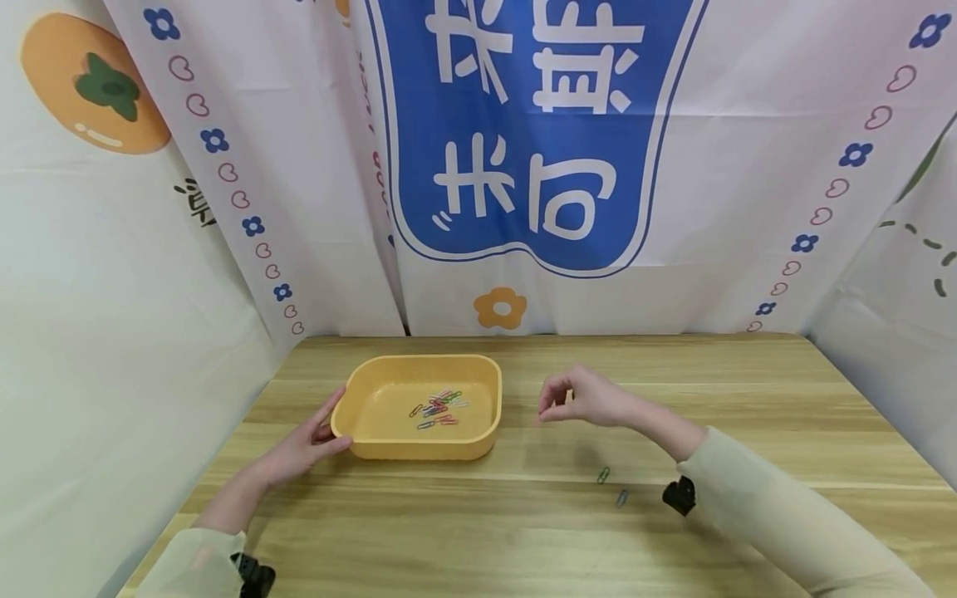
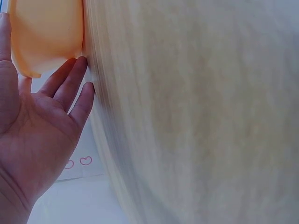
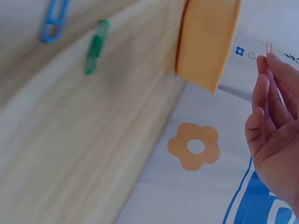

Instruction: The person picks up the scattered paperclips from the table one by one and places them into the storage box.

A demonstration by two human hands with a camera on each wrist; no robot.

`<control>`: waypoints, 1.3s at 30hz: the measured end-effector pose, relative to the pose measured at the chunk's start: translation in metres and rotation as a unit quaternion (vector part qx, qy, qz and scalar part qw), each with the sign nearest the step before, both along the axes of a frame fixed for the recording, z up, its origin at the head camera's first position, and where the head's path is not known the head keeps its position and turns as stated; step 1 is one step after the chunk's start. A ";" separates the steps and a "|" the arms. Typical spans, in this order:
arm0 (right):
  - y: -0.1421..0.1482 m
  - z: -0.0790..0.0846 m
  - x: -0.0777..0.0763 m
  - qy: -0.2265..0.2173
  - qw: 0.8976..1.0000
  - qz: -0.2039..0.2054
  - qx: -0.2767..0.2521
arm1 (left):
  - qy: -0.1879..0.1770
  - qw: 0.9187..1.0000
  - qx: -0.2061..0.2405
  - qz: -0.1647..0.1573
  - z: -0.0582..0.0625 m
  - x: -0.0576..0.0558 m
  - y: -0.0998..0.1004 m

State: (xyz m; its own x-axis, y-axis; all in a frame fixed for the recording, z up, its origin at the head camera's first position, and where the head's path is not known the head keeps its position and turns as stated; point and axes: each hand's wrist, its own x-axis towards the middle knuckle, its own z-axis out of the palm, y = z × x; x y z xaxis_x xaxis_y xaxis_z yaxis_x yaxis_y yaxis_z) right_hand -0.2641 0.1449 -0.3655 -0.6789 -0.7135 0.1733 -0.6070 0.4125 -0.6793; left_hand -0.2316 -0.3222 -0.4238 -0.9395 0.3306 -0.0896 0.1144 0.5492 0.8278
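Observation:
A yellow rectangular tray (image 1: 419, 450) stands on the table, with several coloured paper clips (image 1: 437, 405) lying in a loose heap inside. My left hand (image 1: 302, 448) rests against the tray's left end, its fingers mostly straight; in the left wrist view the fingertips (image 2: 80, 63) meet the tray's outer wall. To the right of the tray, above the table, my right hand (image 1: 591, 397) pinches a pink paper clip (image 3: 269, 47) between thumb and forefinger. Below that hand, a green paper clip (image 1: 603, 475) and a blue paper clip (image 1: 622, 498) lie apart on the wood.
The wood-grain table (image 1: 463, 531) runs back to a white printed curtain (image 1: 329, 274) with a blue panel. More white cloth hangs at the left and right sides. Each wrist carries a small black camera (image 1: 680, 496).

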 end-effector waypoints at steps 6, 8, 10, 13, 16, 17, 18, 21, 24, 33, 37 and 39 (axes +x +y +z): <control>-0.016 0.010 -0.013 0.019 1.000 0.009 -0.004 | -0.001 1.000 0.000 0.000 0.000 0.001 0.000; -0.022 0.012 -0.019 0.026 1.000 0.011 -0.005 | 0.001 1.000 0.000 -0.001 0.000 0.001 0.000; -0.027 0.013 -0.024 0.034 0.999 0.010 -0.005 | 0.002 1.000 0.003 -0.003 0.000 0.001 0.000; -0.036 0.015 -0.032 0.040 0.999 0.007 -0.002 | 0.003 1.000 0.003 -0.004 -0.001 0.001 -0.001; -0.045 0.018 -0.037 0.039 0.999 -0.003 0.006 | 0.002 1.000 0.004 -0.005 -0.001 0.001 -0.001; -0.048 0.019 -0.038 0.037 0.999 -0.007 0.008 | 0.003 1.000 0.004 -0.005 -0.001 0.000 -0.001; -0.051 0.020 -0.040 0.037 0.999 -0.009 0.010 | 0.003 1.000 0.005 -0.004 -0.001 0.000 -0.001; -0.062 0.022 -0.044 0.031 0.999 -0.012 0.009 | 0.006 1.000 0.004 -0.005 -0.002 0.000 -0.001; -0.074 0.022 -0.049 0.029 0.999 -0.015 0.009 | 0.007 1.000 0.004 -0.006 -0.002 0.000 -0.001; -0.107 0.015 -0.061 0.012 0.999 -0.043 0.014 | 0.009 1.000 0.001 -0.003 -0.001 0.000 0.001; -0.118 0.010 -0.065 0.010 0.998 -0.061 0.022 | 0.008 1.000 -0.003 0.000 0.000 0.001 0.001; -0.123 0.007 -0.067 0.007 0.997 -0.071 0.024 | 0.006 1.000 -0.005 0.002 0.000 0.001 0.001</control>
